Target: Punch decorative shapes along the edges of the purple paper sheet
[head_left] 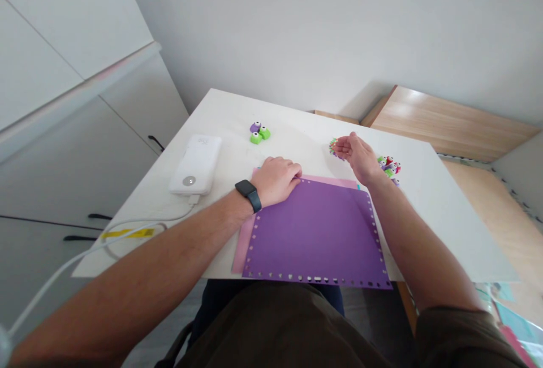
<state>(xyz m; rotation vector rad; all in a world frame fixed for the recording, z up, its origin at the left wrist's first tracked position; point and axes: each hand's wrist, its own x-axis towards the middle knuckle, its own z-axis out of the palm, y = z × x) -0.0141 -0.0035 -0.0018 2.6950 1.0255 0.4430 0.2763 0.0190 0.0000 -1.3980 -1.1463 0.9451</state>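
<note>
Purple sheet (316, 232) overhangs the table's (445, 215) near edge, held only at its far left corner by the left hand (275, 178). The fingers are curled, and whether they pinch the corner cannot be told, so a nudge could slew it off the pink sheet (241, 243) beneath. Right hand (358, 156) is spread wide and empty just beside a small punch (334, 146), and a careless sweep might knock it away.
</note>
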